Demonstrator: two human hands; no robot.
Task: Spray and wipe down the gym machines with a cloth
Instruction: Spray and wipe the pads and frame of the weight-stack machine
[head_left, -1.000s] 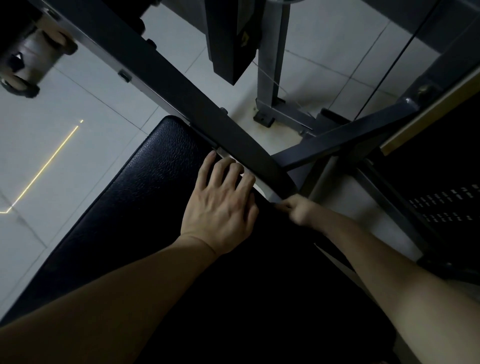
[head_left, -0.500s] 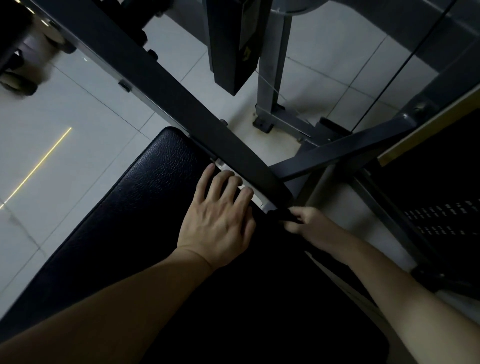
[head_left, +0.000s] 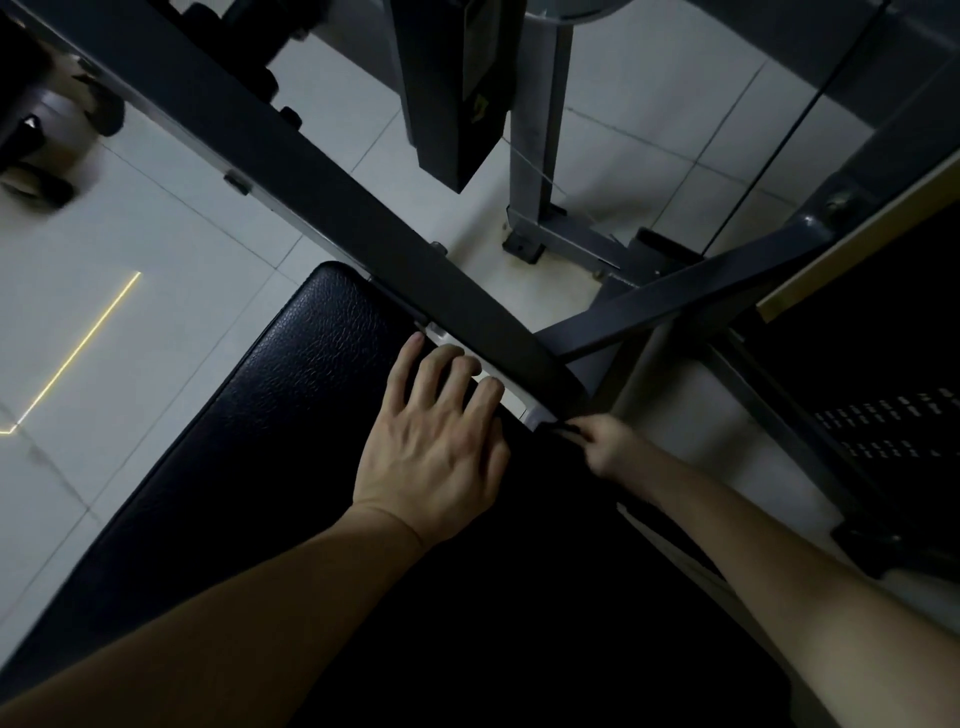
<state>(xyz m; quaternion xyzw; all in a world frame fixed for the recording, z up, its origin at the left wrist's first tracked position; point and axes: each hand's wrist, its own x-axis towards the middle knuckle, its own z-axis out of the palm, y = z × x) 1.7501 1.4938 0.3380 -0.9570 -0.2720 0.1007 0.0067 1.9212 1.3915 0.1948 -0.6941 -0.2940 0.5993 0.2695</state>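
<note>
Right hand (head_left: 608, 449) nearer, cloth (head_left: 563, 428) in it

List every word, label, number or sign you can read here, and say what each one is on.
No text here is legible.
Yellowish mark on the dark hanging block: too small and dim to read.
Rows of pale marks on the black panel at the right: too small and blurred; cannot tell whether they are numbers or holes.
</note>
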